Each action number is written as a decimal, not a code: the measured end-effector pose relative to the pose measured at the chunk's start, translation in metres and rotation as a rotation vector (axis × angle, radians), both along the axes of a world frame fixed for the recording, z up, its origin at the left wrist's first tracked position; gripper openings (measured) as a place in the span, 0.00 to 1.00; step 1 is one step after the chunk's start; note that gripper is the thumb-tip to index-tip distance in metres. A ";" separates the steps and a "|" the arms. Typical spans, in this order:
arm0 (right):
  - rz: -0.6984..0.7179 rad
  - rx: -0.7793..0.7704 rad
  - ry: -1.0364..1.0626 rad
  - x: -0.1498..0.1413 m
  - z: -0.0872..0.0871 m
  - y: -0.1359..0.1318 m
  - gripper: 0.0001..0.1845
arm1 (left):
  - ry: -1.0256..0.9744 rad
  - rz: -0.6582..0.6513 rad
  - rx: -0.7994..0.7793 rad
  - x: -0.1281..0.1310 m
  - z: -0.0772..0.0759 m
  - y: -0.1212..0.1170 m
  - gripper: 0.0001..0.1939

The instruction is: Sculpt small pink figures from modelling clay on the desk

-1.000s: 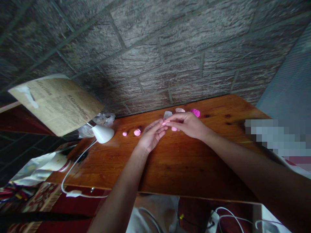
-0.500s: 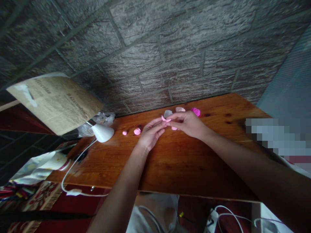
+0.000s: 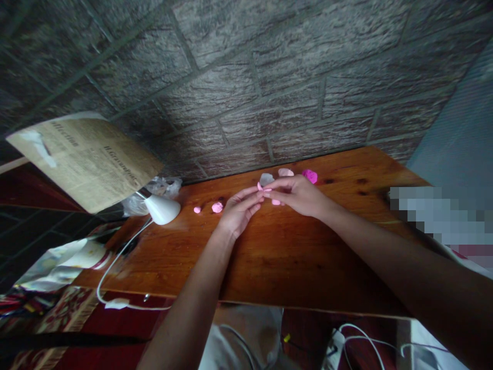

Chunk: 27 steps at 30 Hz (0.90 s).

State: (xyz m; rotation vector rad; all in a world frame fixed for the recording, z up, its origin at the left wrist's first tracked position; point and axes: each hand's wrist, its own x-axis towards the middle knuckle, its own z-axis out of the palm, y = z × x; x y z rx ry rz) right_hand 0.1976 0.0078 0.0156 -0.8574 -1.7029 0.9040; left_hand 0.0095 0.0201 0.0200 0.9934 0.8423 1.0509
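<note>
Above the wooden table, my left hand (image 3: 239,211) and my right hand (image 3: 302,196) meet, fingertips closed on a small pink piece of modelling clay (image 3: 263,188). Part of it sticks up like a petal; the rest is hidden by fingers. Another pink clay piece (image 3: 276,202) lies just under my right hand. Left of my left hand sit a rough pink clay lump (image 3: 217,207) and a smaller pink ball (image 3: 197,209). Behind my right hand are a white lump (image 3: 266,179), a pale pink lump (image 3: 285,172) and a magenta lump (image 3: 309,176).
The wooden table (image 3: 277,267) backs onto a stone-patterned wall (image 3: 288,118). A lamp with a white base (image 3: 162,209) and a newsprint-patterned shade (image 3: 92,159) stands at the left, its white cord (image 3: 100,277) hanging over the front edge. A power strip (image 3: 334,349) lies below.
The fingers have shifted very slightly around the pink clay between my hands. Both hands stay in nearly the same place; the whole view has moved a little.
</note>
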 end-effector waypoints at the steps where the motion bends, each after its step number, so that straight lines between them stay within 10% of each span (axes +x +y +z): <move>1: 0.008 0.000 0.001 0.000 0.000 0.000 0.15 | 0.000 0.001 -0.006 0.000 0.000 0.000 0.13; 27: -0.023 -0.206 0.161 -0.001 0.000 0.003 0.21 | -0.023 -0.016 0.004 0.001 0.000 -0.001 0.15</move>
